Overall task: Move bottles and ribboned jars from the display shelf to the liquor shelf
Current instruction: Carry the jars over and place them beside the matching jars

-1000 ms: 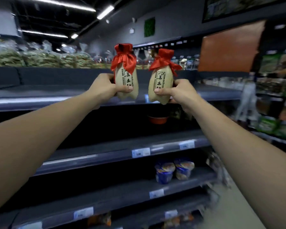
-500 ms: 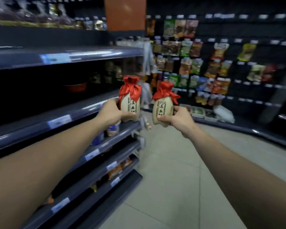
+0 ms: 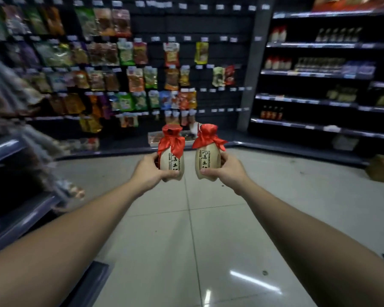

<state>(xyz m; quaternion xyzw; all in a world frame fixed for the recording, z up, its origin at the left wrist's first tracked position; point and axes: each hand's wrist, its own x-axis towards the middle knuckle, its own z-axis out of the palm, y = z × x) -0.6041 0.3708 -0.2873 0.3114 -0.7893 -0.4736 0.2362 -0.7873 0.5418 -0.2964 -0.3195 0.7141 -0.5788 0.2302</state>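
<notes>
Carrying step: the left hand (image 3: pixel 150 171) grips one ribboned jar (image 3: pixel 172 160), the right hand (image 3: pixel 227 171) another jar (image 3: pixel 207 160), side by side over the aisle floor (image 3: pixel 208 240). Next (likely) a turn toward the far-right bottle shelves (image 3: pixel 319 74).

Pale grey glossy tiled floor (image 3: pixel 208 240) below the hands, carrying white glare streaks from overhead lighting. Beyond the hands, a dark slatted wall panel (image 3: pixel 222 52) hung with rows of coloured snack packets (image 3: pixel 133 78). Right of the hands, a black shelving unit (image 3: pixel 319 100) holding bottles, with a grey upright post (image 3: pixel 248 69) at its near edge. Left of the hands, blurred grey-blue metal shelf edges (image 3: pixel 20 216). Room dimly lit
</notes>
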